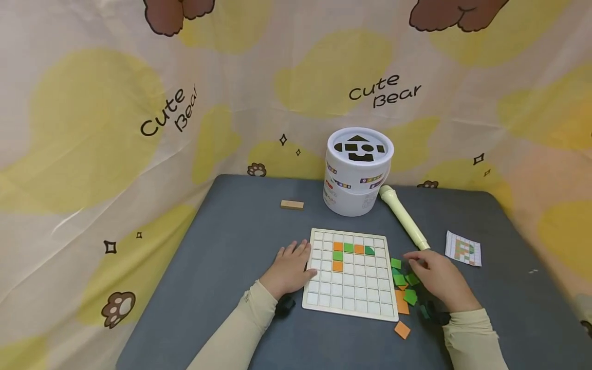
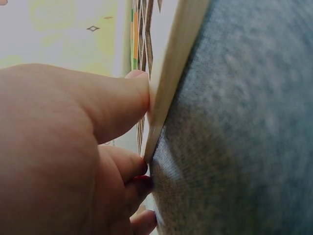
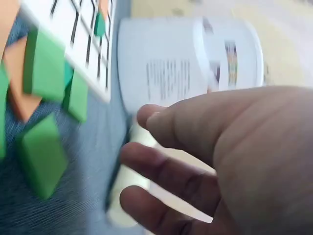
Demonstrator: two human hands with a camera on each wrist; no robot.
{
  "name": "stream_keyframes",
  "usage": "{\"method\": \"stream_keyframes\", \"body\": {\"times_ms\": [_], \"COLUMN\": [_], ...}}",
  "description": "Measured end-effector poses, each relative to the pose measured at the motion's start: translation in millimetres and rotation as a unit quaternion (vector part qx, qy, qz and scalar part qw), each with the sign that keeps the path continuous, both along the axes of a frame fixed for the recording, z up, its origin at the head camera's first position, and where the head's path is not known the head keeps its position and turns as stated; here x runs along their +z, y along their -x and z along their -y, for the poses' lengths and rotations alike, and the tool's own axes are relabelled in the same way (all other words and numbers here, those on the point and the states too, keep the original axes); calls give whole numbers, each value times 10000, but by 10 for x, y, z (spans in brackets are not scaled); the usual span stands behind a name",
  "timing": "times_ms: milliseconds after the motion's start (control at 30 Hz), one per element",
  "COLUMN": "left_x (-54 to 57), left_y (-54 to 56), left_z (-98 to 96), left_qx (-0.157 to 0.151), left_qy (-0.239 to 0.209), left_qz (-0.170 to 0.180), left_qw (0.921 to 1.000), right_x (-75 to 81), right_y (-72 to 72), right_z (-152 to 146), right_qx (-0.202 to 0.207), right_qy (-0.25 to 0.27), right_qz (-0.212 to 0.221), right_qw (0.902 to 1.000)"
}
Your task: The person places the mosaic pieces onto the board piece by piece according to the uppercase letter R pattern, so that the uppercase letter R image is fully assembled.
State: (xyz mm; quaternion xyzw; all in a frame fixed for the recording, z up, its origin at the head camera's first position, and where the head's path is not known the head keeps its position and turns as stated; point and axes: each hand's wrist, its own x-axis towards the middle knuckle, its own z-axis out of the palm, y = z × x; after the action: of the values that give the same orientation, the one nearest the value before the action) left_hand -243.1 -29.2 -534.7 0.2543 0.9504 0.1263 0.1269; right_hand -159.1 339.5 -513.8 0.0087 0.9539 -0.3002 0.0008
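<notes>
A white gridded board point(image 1: 355, 288) lies on the table, with orange and green tiles point(image 1: 349, 247) and a dark green rounded piece point(image 1: 369, 250) in its upper cells. At its left edge rests my left hand point(image 1: 288, 272), fingers spread; in the left wrist view the thumb point(image 2: 120, 100) touches the board's side point(image 2: 168, 68). My right hand point(image 1: 439, 277) hovers just right of the loose tiles point(image 1: 399, 280), fingers loosely bent. The right wrist view shows nothing between those fingers; blurred green tiles point(image 3: 44, 156) lie to their left.
Behind the board stands a white bucket point(image 1: 358, 180) with shape holes in its lid. A pale yellow microphone-shaped stick point(image 1: 404, 218) leans beside it. A pattern card point(image 1: 463, 248) lies at right, a wooden block point(image 1: 292, 205) at back left. One orange tile point(image 1: 402, 330) sits near the front.
</notes>
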Motion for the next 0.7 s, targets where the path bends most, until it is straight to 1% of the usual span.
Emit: {"method": "stream_keyframes", "body": {"times_ms": [100, 167, 200, 300, 400, 467, 533, 633, 700], "left_x": [-12, -12, -11, 11, 30, 41, 50, 55, 46], "left_y": [2, 4, 5, 4, -1, -2, -3, -5, -3], "left_z": [17, 21, 21, 16, 17, 18, 17, 8, 0], "left_qx": [23, 7, 4, 8, 31, 32, 20, -1, -19], "left_qy": [19, 66, 99, 81, 49, 48, 68, 134, 163], "left_qz": [15, 20, 31, 33, 49, 41, 29, 30, 15], "left_qw": [10000, 10000, 9999, 10000, 10000, 10000, 10000, 9999, 9999], "right_x": [-138, -220, -255, -296, -309, -305, -298, -286, -279], "right_y": [18, 49, 67, 101, 106, 96, 83, 61, 50], "right_z": [-69, -42, -17, 60, 116, 138, 146, 143, 133], "right_qx": [-109, 3, 77, 305, 400, 358, 241, 3, -150], "right_qy": [293, 334, 252, -279, -881, -1129, -1262, -1312, -1281], "right_qz": [-107, -236, -321, -576, -763, -871, -961, -1040, -1019], "right_qw": [9995, 9992, 9991, 9975, 9924, 9891, 9870, 9859, 9864]}}
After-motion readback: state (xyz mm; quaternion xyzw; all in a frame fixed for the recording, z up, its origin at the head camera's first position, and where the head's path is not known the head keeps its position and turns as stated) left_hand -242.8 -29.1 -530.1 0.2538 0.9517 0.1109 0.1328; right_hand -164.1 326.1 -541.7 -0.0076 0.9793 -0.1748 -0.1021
